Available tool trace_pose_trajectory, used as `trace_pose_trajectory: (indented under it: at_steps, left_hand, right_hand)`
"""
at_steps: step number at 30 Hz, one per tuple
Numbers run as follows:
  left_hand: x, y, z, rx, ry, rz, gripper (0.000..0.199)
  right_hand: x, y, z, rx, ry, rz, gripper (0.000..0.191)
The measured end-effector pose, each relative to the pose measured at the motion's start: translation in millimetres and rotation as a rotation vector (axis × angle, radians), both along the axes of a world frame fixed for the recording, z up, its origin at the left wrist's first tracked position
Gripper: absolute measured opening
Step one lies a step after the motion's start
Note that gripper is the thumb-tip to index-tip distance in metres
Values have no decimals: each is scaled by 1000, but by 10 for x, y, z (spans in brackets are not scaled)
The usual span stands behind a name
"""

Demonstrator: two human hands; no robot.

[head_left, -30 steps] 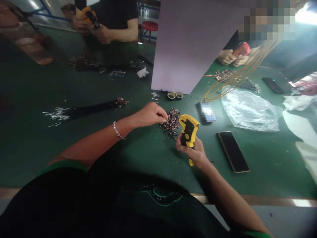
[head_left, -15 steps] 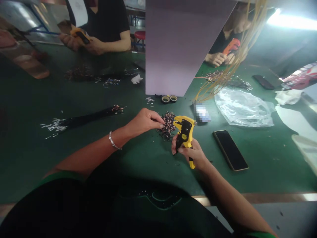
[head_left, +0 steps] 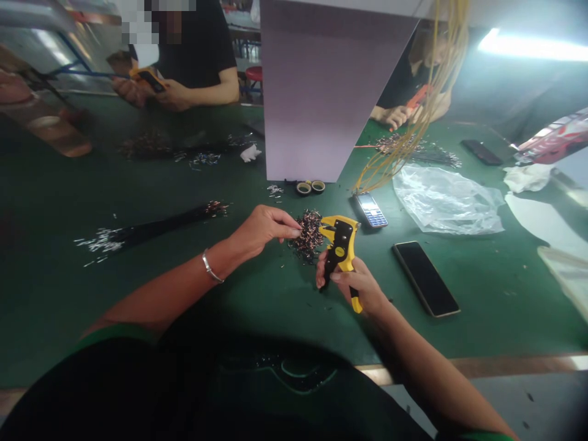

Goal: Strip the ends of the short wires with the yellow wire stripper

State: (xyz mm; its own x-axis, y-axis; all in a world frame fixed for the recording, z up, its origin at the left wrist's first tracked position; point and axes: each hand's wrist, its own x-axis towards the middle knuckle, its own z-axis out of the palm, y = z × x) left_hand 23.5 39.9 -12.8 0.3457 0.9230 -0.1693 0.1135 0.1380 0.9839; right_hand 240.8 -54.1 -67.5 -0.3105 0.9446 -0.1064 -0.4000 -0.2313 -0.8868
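Note:
My left hand (head_left: 271,225) is pinched, thumb against forefinger, at the left edge of a heap of short wire scraps (head_left: 309,236) with black and coppery bits. Whatever sits between those fingertips is too small to make out. A yellow and black wire stripper (head_left: 340,248) is gripped in my right hand (head_left: 358,283), fingers wrapped around its handles. Its jaws point left, over the right side of the heap and a short way from my left fingertips. To the left lies a bundle of black wires (head_left: 160,226) with pale ends and coppery ends.
A smartphone (head_left: 426,278), a keypad phone (head_left: 371,210) and a clear plastic bag (head_left: 450,199) lie to the right. Two tape rolls (head_left: 310,188) sit below a pale panel (head_left: 312,92). Yellow wires (head_left: 395,159) hang down. Two people across the green table (head_left: 257,312) hold tools.
The view has shifted slightly, so the background sits a little lower and further left. Both hands stay almost in place by the heap, with the wire stripper still in my right hand.

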Motion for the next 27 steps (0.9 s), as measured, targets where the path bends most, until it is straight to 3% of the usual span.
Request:
trace_pose_trajectory:
  at_steps: [5,13,17,27]
  left_hand:
    - [11,1,-13,-4,-6,36,10]
    - [127,-188,-131,8,26,-122,9]
    - [175,-289,-184,60,41,-217,6]
    - [205,-345,-215,56,23,-313,4]
  right_hand:
    - [-34,-8,15,10,-27,12,35]
    - [-36,44,76,54,12,-229,33]
    - [-49,27,79,37,43,-210,33]
    - [-107,-24,86,91,32,-172,24]
